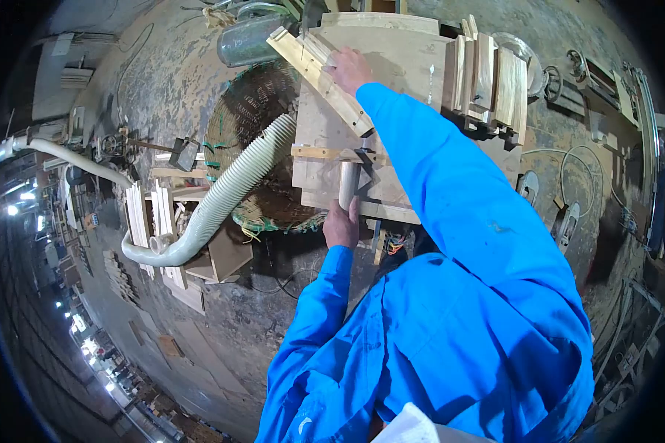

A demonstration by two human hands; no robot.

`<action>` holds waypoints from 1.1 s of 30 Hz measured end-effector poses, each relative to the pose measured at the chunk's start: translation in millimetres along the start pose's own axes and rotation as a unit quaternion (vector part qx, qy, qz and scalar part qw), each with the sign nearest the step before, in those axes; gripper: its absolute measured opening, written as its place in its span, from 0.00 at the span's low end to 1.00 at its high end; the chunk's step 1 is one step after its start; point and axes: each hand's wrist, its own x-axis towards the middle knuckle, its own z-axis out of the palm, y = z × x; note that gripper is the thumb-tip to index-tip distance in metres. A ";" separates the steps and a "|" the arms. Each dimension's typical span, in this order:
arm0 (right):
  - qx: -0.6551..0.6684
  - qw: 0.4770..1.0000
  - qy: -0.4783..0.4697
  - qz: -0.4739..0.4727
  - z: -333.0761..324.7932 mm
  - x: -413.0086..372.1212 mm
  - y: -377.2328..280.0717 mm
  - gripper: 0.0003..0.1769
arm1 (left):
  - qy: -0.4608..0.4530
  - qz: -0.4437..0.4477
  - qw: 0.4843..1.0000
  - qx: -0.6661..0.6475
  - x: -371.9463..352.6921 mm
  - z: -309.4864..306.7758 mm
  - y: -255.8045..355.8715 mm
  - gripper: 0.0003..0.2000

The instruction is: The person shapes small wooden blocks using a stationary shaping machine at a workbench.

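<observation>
On the worktable (403,70), a pale wooden board (321,83) lies at a slant across the left edge. My right hand (351,70) is closed at the board's upper part, its fingers on a short wooden strip (315,49) that lies along it. Part of that grip is hidden by the hand itself. Nearer to me, my left hand (340,224) is wrapped round the lower end of a pale cylinder (349,181), which meets a dark metal fitting (358,156) on a narrow wooden bar (314,152).
Left of the table stands a wicker basket (233,111), with a ribbed hose (236,173) crossing it. A stack of wooden pieces (488,77) sits at the table's right. Cut wood (144,218) and a box (225,255) are on the floor to the left.
</observation>
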 end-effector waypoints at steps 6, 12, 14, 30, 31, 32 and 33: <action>-0.010 1.000 -0.010 -0.006 -8.7 -9.6 11.3 0.21 | 0.019 0.016 1.000 -0.003 -9.5 6.7 5.4 0.30; -0.011 1.000 0.001 -0.004 -8.7 -4.8 -2.0 0.20 | 0.026 0.016 1.000 0.001 -4.8 0.7 3.7 0.29; -0.013 1.000 -0.009 -0.008 -10.4 -3.5 -2.6 0.21 | 0.025 0.014 1.000 0.002 -2.7 3.4 1.1 0.29; 0.012 1.000 -0.006 0.010 3.0 2.4 -5.8 0.21 | 0.010 0.005 1.000 -0.008 -8.2 -3.6 3.1 0.26; 0.009 1.000 -0.009 0.013 3.9 0.6 -3.3 0.21 | 0.006 0.002 1.000 -0.006 -9.8 -3.4 4.6 0.26; 0.005 1.000 -0.011 0.017 5.5 -0.4 -1.3 0.22 | 0.002 -0.001 1.000 -0.005 -10.7 -3.3 5.7 0.26; 0.005 1.000 -0.011 0.017 1.8 -0.7 -3.8 0.22 | 0.001 -0.001 1.000 -0.005 -10.6 -3.6 6.6 0.26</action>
